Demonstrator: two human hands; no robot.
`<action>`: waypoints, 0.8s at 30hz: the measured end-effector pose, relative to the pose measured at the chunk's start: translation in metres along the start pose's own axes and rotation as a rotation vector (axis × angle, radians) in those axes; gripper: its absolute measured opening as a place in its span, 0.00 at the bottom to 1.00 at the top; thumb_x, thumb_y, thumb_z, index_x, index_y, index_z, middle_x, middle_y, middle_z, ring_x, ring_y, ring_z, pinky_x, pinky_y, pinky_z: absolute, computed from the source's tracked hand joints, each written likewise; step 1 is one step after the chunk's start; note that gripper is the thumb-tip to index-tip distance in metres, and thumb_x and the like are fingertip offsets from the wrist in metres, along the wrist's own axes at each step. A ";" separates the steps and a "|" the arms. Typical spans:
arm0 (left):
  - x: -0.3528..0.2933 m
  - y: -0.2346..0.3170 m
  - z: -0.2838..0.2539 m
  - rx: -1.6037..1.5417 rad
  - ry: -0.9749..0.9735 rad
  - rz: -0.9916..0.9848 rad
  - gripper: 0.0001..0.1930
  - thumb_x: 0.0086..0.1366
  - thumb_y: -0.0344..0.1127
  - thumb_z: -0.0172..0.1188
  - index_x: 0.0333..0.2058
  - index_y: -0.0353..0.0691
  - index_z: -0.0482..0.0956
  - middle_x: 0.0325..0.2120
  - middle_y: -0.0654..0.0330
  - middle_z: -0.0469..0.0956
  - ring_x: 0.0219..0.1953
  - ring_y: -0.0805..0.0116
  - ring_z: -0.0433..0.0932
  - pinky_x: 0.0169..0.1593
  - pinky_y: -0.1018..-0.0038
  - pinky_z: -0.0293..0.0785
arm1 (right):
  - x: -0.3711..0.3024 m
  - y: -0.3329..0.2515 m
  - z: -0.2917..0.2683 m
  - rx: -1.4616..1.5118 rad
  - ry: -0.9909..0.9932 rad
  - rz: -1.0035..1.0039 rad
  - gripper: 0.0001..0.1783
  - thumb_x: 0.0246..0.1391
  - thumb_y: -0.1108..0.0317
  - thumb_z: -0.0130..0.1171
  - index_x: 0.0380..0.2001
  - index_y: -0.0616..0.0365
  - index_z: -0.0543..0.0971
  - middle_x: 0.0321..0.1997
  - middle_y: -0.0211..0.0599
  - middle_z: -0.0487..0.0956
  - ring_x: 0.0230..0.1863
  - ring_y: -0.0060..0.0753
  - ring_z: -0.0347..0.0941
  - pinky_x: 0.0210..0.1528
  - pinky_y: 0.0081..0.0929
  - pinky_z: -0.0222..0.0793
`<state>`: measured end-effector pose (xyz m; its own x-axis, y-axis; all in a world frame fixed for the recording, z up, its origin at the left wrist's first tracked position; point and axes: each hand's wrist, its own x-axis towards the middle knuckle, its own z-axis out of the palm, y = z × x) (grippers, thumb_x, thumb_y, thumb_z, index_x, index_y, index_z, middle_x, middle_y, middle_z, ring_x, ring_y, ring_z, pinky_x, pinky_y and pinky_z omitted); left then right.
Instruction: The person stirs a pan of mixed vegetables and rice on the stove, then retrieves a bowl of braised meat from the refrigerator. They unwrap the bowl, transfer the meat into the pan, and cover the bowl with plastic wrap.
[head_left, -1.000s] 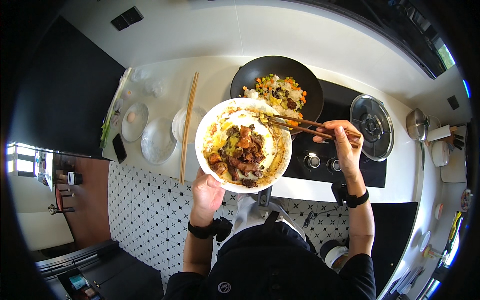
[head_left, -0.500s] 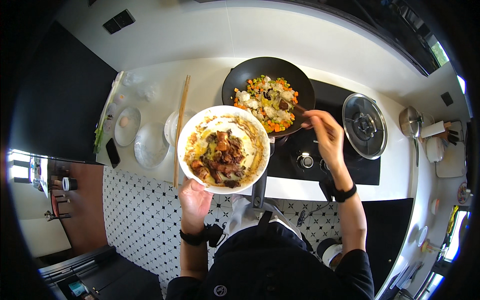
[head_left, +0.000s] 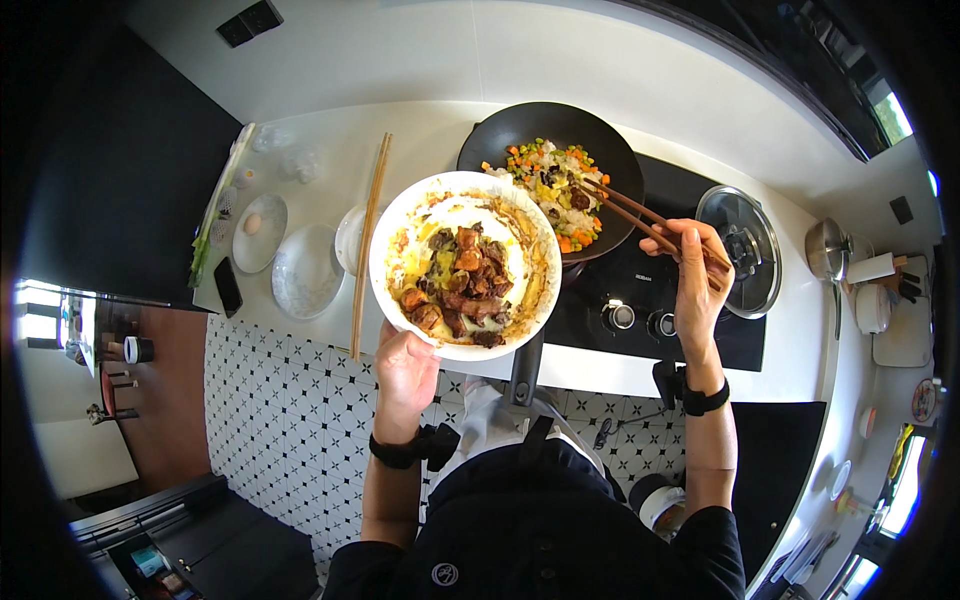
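My left hand grips the near rim of a white plate, holding it above the front of the counter, over part of the wok's handle. Browned meat pieces with dark greens lie on the plate, and sauce smears its inside. In my right hand is a pair of dark wooden chopsticks, their tips reaching down into the black wok. Rice with diced carrot and green peas fills the wok's middle. Some dark meat and greens rest on the rice by the chopstick tips.
A glass lid lies on the black cooktop at right. Long pale chopsticks lie left of the plate. Farther left are a bowl, clear dishes, an egg, a phone and a scallion.
My right hand has drawn back to the right and the chopsticks now show plainly. The plate has risen slightly and looks larger. The whole view has shifted a little.
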<state>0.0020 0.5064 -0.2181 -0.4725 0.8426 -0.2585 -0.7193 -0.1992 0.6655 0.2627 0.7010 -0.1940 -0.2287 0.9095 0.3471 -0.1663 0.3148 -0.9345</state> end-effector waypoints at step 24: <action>0.042 0.045 -0.011 0.108 -0.139 -0.190 0.40 0.41 0.24 0.47 0.61 0.32 0.61 0.55 0.53 0.73 0.57 0.58 0.73 0.60 0.62 0.71 | 0.029 -0.039 0.012 0.153 -0.209 0.066 0.17 0.69 0.63 0.46 0.41 0.67 0.78 0.36 0.47 0.81 0.33 0.38 0.82 0.40 0.29 0.79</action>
<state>-0.0559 0.5273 -0.2066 -0.2545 0.9218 -0.2924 -0.7264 0.0174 0.6871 0.2507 0.7116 -0.1460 -0.4345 0.8459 0.3092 -0.2834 0.1975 -0.9385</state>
